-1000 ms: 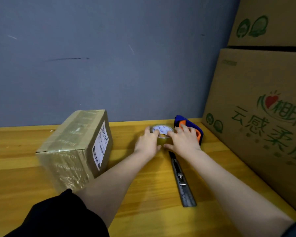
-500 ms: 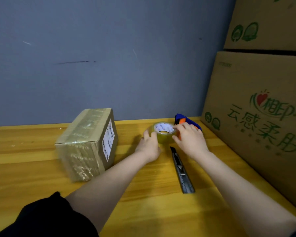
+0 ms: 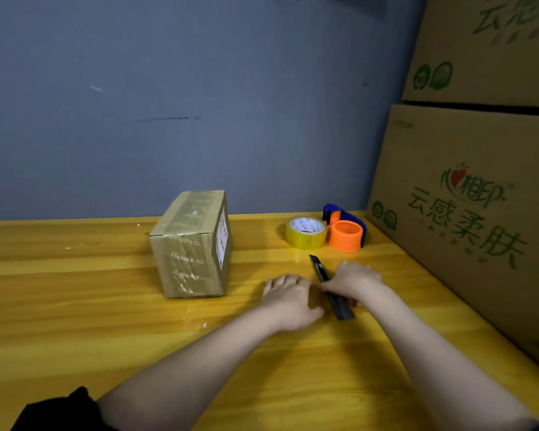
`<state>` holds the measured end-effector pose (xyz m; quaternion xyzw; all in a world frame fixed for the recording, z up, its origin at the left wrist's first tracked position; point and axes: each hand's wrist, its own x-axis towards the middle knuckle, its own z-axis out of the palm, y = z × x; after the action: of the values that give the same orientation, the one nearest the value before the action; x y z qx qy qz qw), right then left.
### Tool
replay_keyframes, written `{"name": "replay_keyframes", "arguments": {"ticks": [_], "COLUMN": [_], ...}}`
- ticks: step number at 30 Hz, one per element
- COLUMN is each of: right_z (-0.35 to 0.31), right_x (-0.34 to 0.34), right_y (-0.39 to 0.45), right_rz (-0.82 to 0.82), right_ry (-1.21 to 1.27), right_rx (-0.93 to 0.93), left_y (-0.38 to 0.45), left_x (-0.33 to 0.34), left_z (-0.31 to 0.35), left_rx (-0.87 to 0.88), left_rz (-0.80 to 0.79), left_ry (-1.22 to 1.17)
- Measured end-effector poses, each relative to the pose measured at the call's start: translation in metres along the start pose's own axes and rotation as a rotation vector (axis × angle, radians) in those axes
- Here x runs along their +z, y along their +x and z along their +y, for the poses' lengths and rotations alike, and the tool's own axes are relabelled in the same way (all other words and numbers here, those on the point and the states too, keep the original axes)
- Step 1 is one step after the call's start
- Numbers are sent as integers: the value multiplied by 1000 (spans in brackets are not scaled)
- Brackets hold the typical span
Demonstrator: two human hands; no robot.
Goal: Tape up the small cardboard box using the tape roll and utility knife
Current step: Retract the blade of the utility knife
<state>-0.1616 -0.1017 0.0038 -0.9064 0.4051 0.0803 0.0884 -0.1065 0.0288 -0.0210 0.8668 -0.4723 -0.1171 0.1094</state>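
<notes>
I saw both hands had left the roll and come back to the utility knife (image 3: pixel 330 286) — right hand (image 3: pixel 353 283) closed around its handle, left hand (image 3: pixel 288 298) loosely open, resting beside it. At eleven o'clock stood the small cardboard box (image 3: pixel 193 244), at twelve the tape roll (image 3: pixel 305 232) lay released — I judged no strip was pulled, so cutting looked premature.

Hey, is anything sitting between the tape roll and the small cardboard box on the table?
Nothing visible. The tape roll sits right of the small cardboard box with only bare table between them. The utility knife and both hands lie nearer the camera, off that line.
</notes>
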Motion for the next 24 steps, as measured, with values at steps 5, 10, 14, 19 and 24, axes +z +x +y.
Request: {"name": "replay_keyframes", "arguments": {"ticks": [5, 10, 14, 19, 24], "right_z": [-2, -18, -46, -71, -80], "right_x": [6, 8, 15, 37, 50], "right_y": [-4, -13, -20, -22, -25], "right_rz": [31, 21, -16, -60, 96], "right_ry": [150, 724, 1163, 1591, 1523], "right_rx": [-1, -148, -221, -303, -423], "left_y": [-10, -12, -10, -16, -19], "left_x": [-4, -3, -5, -9, -5], "left_z": [-10, -16, -25, -47, -62], "left_rx": [-3, -11, -35, -4, 26], "left_rz": [83, 158, 204, 154, 126], "left_ry": [-131, -458, -759, -1120, -1257]}}
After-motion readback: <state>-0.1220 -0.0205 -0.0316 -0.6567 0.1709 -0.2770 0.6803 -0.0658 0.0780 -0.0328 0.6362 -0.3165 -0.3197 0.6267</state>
